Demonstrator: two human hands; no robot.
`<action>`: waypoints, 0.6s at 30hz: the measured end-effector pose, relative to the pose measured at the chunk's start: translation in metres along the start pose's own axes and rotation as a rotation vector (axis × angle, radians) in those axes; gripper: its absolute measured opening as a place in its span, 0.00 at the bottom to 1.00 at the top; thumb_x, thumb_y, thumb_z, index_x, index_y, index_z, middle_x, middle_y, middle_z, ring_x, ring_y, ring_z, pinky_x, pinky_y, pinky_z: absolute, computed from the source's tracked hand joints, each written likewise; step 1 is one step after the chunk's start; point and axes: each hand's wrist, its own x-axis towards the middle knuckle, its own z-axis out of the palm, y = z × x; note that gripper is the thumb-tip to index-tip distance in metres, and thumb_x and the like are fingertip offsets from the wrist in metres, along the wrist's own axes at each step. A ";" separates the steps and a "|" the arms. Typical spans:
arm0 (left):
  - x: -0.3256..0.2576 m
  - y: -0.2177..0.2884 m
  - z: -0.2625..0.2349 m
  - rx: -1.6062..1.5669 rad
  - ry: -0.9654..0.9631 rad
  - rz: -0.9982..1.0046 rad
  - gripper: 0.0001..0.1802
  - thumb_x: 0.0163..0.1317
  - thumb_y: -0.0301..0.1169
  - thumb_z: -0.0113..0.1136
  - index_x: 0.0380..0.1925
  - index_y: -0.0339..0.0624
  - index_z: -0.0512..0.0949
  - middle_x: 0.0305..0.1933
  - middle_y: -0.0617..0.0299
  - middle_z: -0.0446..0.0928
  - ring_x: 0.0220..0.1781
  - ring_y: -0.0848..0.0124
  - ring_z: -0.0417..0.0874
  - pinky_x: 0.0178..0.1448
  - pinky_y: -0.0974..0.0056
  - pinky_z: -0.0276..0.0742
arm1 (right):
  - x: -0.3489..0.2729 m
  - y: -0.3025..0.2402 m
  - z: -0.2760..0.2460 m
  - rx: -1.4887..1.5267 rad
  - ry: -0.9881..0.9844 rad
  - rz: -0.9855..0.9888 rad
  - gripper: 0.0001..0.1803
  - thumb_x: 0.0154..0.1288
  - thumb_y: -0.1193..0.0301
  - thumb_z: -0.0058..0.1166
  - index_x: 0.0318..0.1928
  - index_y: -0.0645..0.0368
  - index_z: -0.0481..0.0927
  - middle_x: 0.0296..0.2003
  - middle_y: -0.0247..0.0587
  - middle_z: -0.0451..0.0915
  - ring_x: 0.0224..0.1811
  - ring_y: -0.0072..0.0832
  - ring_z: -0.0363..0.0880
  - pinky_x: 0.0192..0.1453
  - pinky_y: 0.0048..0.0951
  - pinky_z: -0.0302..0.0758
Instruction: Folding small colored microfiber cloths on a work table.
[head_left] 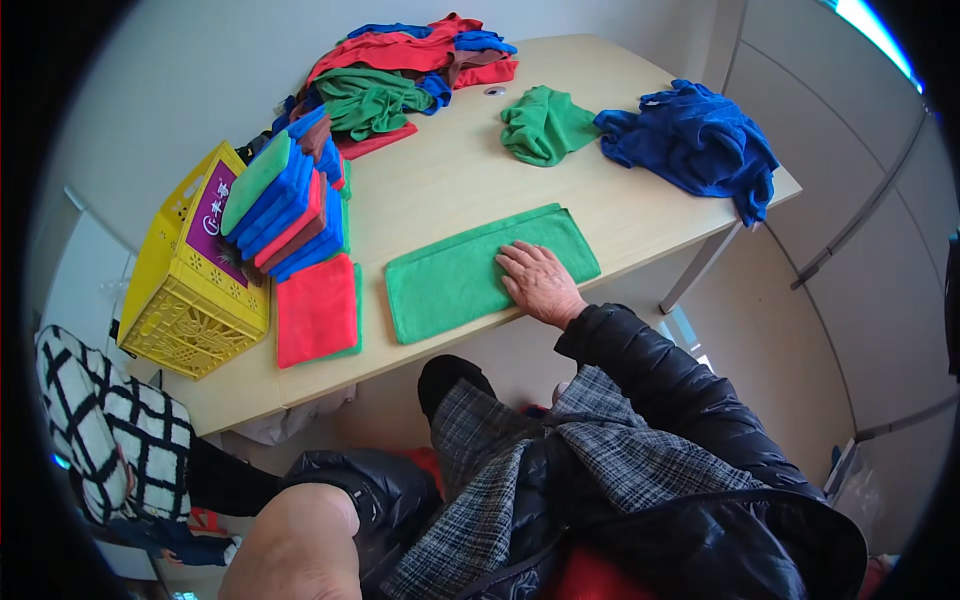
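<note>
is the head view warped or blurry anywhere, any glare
Head view: fisheye bends the pale wooden table edges and wall panels; black vignette rings the frame; bright glare at top right; the right hand on the flat green folded cloth is sharp; soft, even lighting.

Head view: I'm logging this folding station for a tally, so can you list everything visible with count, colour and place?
Folded green cloth: one, green, flat at the table's near edge, under the right hand.
Red folded cloth: one, red, left of it, lying on a green one.
Leaning stack of folded cloths: count unclear, blue, red, green, brown, propped against the crate.
Crate: one, yellow, table's left end.
Loose cloth heap: count unclear, red, green, blue, far side.
Crumpled green cloth: one, far centre.
Crumpled blue cloth: one, far right corner.
Table: one, light wood.
Right hand: palm down, fingers spread.
Left hand: not in view.
</note>
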 end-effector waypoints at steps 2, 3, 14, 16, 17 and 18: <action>-0.009 -0.002 -0.015 -0.536 -0.074 -0.339 0.15 0.75 0.26 0.46 0.51 0.25 0.77 0.56 0.46 0.79 0.56 0.59 0.82 0.59 0.57 0.80 | -0.002 0.002 0.001 -0.008 0.002 0.004 0.23 0.73 0.61 0.47 0.61 0.59 0.75 0.64 0.43 0.73 0.71 0.41 0.65 0.75 0.43 0.60; -0.011 0.000 -0.024 -0.801 -0.112 -0.511 0.14 0.75 0.27 0.46 0.48 0.27 0.78 0.53 0.42 0.79 0.53 0.55 0.83 0.56 0.53 0.81 | -0.002 0.003 0.002 -0.011 0.001 0.006 0.23 0.73 0.61 0.47 0.62 0.59 0.75 0.65 0.43 0.72 0.71 0.41 0.65 0.75 0.43 0.60; -0.298 0.088 -0.126 1.123 -0.612 -1.899 0.23 0.74 0.39 0.50 0.63 0.37 0.73 0.63 0.50 0.77 0.65 0.57 0.76 0.69 0.55 0.69 | 0.022 0.002 0.006 0.157 -0.010 0.012 0.23 0.70 0.60 0.53 0.60 0.58 0.75 0.60 0.45 0.77 0.68 0.45 0.69 0.72 0.49 0.62; -0.322 0.089 -0.114 1.273 -1.059 -1.822 0.30 0.73 0.47 0.50 0.68 0.41 0.68 0.73 0.47 0.66 0.74 0.51 0.64 0.76 0.45 0.58 | 0.021 0.002 0.016 0.088 -0.019 0.019 0.26 0.70 0.57 0.52 0.62 0.57 0.73 0.63 0.45 0.73 0.71 0.47 0.65 0.73 0.52 0.60; -0.331 0.090 -0.107 1.337 -1.164 -1.820 0.33 0.73 0.51 0.47 0.71 0.46 0.65 0.77 0.50 0.60 0.78 0.53 0.57 0.78 0.42 0.50 | 0.019 0.004 0.020 0.038 -0.038 0.006 0.28 0.71 0.55 0.51 0.64 0.57 0.72 0.66 0.45 0.71 0.72 0.47 0.63 0.75 0.52 0.58; -0.335 0.092 -0.108 1.325 -1.168 -1.823 0.33 0.73 0.51 0.47 0.71 0.46 0.65 0.77 0.50 0.60 0.78 0.53 0.57 0.78 0.42 0.50 | 0.017 0.007 0.022 -0.010 -0.059 -0.008 0.29 0.71 0.53 0.49 0.66 0.56 0.71 0.68 0.45 0.68 0.74 0.47 0.61 0.76 0.52 0.56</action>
